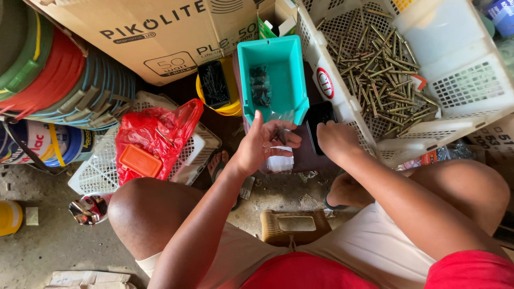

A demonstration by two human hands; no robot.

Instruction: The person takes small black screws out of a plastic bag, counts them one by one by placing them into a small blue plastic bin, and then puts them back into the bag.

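A: What does the left hand do?

B: It is palm up, fingers curled, and it holds a few small dark screws over a clear plastic bag. It is just below the teal plastic bin, which has more dark screws inside.

A: And the right hand?

B: It is just beside the left one, back side up. Its fingers are bent down near a small black rectangular object. I cannot tell if it grips something.

A: What is around them?

B: On the right, a white perforated plastic basket full of long brass-coloured screws. On the left, a red plastic bag lying in another white basket.
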